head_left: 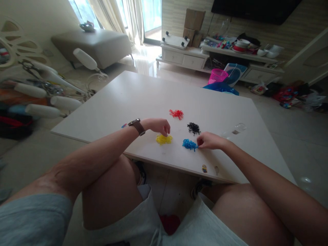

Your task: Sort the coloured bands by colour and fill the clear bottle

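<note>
My left hand, with a brown-strapped watch on the wrist, is held just above a pile of small yellow looped pieces. Its fingers are curled closed, and what they hold, if anything, cannot be made out. At the right edge of a pile of blue looped pieces, resembling paper clips, my right hand pinches with a blue piece at its fingertips. Farther back lie a similar red pile and a black pile. All four colours sit apart on the white table.
A clear plastic container lies right of my right hand. Near the front edge are a small yellow cartoon figure and a little pale item. A white lamp with several arms stands left; a pink basket is beyond the table.
</note>
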A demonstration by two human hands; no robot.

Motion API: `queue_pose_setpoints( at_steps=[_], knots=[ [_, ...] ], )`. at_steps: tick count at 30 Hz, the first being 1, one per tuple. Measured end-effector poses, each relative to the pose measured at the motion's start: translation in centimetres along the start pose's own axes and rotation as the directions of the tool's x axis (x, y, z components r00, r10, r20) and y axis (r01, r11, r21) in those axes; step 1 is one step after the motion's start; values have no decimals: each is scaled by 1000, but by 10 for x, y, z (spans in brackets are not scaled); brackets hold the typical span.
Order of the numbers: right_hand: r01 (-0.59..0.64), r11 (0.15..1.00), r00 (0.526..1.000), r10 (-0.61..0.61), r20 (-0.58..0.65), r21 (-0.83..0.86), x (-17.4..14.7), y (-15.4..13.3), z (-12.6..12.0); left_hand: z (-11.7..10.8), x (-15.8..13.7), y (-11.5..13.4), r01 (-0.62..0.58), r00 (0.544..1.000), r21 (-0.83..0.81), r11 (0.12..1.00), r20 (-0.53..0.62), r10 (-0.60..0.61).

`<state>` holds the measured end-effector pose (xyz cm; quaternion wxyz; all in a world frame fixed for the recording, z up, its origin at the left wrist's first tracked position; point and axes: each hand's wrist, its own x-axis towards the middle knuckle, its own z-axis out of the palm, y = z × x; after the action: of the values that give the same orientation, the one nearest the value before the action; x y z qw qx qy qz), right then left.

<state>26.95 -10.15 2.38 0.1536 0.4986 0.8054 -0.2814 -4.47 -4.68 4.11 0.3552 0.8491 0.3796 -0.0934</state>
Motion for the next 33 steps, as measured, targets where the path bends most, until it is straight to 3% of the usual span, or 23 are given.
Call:
queue_pose_setpoints(
  at_steps=[5,11,19,27,33],
  knots=[
    [-13,1000,997,13,-71,-3,0,1,-3,0,-2,3,9,1000,8,1000,-7,-8],
    [4,999,1000,-4,-11,41,1,9,-1,0,-1,0,-2,1000,17,1000,-17,3],
    [-4,999,997,7,-75,43,1,4,-3,-1,-2,-2,2,1000,13,1000,-30,-2],
    [6,997,999,-3,-38,76,2,6,-1,-1,-4,1,5,1000,11,1000,-7,-4],
    [15,991,992,2,-126,131,-2,-5,-7,-2,-6,4,20,1000,31,999,-7,-20]
  ],
)
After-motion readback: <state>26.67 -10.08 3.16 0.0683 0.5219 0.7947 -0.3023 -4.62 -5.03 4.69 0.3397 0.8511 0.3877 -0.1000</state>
